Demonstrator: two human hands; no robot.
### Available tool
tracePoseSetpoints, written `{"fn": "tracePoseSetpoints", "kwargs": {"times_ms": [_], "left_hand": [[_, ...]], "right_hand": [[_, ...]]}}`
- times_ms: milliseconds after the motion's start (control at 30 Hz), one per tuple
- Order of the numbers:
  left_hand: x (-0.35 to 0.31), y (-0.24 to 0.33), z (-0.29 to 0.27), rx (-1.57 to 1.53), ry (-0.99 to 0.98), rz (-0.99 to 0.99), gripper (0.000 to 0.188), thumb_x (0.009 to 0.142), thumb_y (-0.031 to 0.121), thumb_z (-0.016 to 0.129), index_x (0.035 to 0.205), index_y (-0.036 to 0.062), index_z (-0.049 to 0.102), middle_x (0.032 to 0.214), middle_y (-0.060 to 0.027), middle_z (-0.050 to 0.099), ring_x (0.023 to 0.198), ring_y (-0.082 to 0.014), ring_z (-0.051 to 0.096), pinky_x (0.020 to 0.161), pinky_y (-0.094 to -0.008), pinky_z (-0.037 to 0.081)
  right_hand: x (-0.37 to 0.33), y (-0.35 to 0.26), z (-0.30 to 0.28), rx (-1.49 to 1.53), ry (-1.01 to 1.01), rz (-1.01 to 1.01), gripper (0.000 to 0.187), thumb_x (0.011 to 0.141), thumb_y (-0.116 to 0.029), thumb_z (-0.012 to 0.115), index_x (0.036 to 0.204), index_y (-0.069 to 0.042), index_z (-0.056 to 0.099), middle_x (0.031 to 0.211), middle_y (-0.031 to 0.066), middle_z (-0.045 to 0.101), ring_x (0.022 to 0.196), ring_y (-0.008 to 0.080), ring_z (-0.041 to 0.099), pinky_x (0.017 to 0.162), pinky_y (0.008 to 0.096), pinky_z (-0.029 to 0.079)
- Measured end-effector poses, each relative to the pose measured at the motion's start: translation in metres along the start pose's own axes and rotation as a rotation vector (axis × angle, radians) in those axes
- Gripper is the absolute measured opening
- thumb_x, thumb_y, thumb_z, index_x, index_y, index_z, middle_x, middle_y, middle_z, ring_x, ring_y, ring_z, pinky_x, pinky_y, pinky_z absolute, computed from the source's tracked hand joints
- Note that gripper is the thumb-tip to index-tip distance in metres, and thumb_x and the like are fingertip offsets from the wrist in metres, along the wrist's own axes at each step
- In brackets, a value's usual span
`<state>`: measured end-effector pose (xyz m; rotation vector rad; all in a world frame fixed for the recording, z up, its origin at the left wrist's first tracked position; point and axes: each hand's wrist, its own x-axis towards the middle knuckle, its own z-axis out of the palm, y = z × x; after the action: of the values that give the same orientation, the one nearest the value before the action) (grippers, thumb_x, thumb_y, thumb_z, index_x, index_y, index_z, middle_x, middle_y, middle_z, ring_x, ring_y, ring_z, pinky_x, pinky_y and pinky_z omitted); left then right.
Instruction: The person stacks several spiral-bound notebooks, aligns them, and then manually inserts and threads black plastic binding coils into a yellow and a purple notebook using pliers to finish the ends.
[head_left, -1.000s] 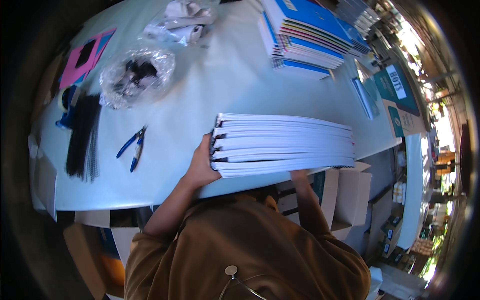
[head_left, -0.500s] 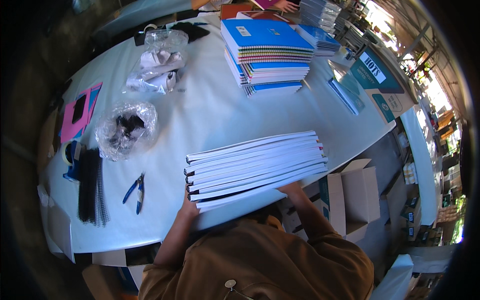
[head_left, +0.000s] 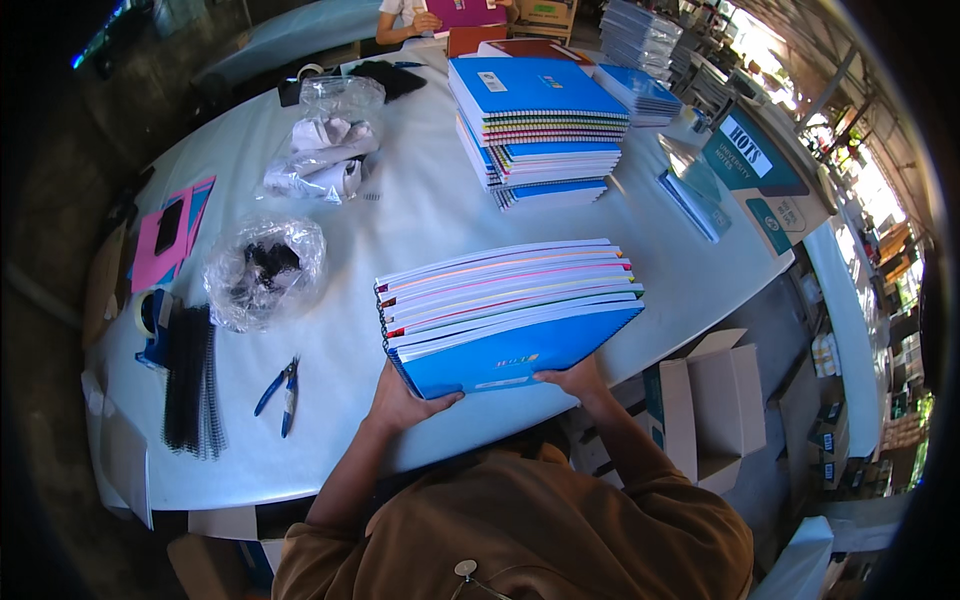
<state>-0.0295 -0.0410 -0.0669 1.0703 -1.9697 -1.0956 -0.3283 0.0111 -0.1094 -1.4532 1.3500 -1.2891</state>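
Between my two hands is a thick stack of spiral notebooks (head_left: 515, 350), tilted so that a blue cover faces me and the page edges point up. My left hand (head_left: 405, 402) grips the lower left corner by the coil, its thumb across the cover. At the lower right edge, my right hand (head_left: 580, 380) holds on with its thumb on the cover; the fingers of both hands are mostly hidden behind. Farther back stands a taller pile of blue spiral notebooks (head_left: 540, 90). Blue-handled cutting pliers (head_left: 283, 392) lie left of my left hand.
On the left are black binding coils (head_left: 190, 385), a tape dispenser (head_left: 155, 330), a phone (head_left: 171, 225) on pink sheets and a plastic bag (head_left: 265, 275) with dark scraps. An open carton (head_left: 715, 405) sits below the table's right edge. Across the table, another person holds a purple book (head_left: 465, 12).
The notebook stack has tipped, so the blue front cover now shows where mostly page edges showed before. My thumbs have come into view on the cover.
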Motion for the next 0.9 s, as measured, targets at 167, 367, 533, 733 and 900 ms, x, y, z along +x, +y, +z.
{"fn": "tracePoseSetpoints", "kwargs": {"times_ms": [167,367,533,733,900], "left_hand": [[-0.004,0.012,-0.006,0.268,-0.046,-0.026,0.065,0.059,0.037,0.08,0.112,0.0076,0.056,0.109,-0.0128,0.058,0.105,-0.0294,0.05,0.089,-0.0389,0.036],[-0.01,0.004,-0.002,0.288,-0.047,-0.088,0.067,0.058,0.041,0.081,0.111,0.0087,0.057,0.108,-0.0122,0.058,0.102,-0.0293,0.05,0.089,-0.0397,0.033],[-0.011,-0.005,-0.001,0.318,-0.096,-0.069,0.076,0.056,0.042,0.082,0.118,0.0086,0.053,0.116,-0.0126,0.055,0.111,-0.0307,0.045,0.098,-0.0414,0.027],[-0.01,-0.002,0.004,0.382,-0.069,-0.03,0.074,0.053,0.038,0.085,0.113,0.0064,0.054,0.111,-0.014,0.056,0.107,-0.0316,0.047,0.094,-0.04,0.032],[-0.009,-0.001,0.01,0.239,-0.059,-0.022,0.06,0.055,0.03,0.086,0.103,0.0046,0.06,0.099,-0.0146,0.063,0.091,-0.0317,0.059,0.082,-0.0375,0.047]], "right_hand": [[-0.004,0.004,-0.005,-0.027,-0.011,-0.01,0.093,0.052,-0.028,0.089,0.126,-0.001,0.037,0.119,0.0133,0.049,0.11,0.0249,0.049,0.092,0.0371,0.041],[0.003,-0.022,-0.013,-0.184,-0.25,0.024,0.098,0.052,-0.032,0.088,0.129,-0.004,0.035,0.122,0.016,0.047,0.114,0.0289,0.045,0.097,0.0406,0.037],[0.006,-0.019,-0.012,-0.353,-0.277,0.127,0.102,0.052,-0.037,0.087,0.131,-0.004,0.033,0.129,0.0182,0.041,0.118,0.033,0.041,0.098,0.0415,0.036],[0.003,-0.015,-0.014,-0.532,-0.399,0.171,0.11,0.049,-0.047,0.086,0.133,-0.005,0.029,0.132,0.0222,0.036,0.122,0.0368,0.036,0.101,0.045,0.032],[0.002,-0.014,-0.015,-0.33,-0.364,0.285,0.112,0.05,-0.048,0.085,0.134,-0.005,0.026,0.133,0.0229,0.034,0.123,0.0376,0.035,0.102,0.0458,0.03]]}}
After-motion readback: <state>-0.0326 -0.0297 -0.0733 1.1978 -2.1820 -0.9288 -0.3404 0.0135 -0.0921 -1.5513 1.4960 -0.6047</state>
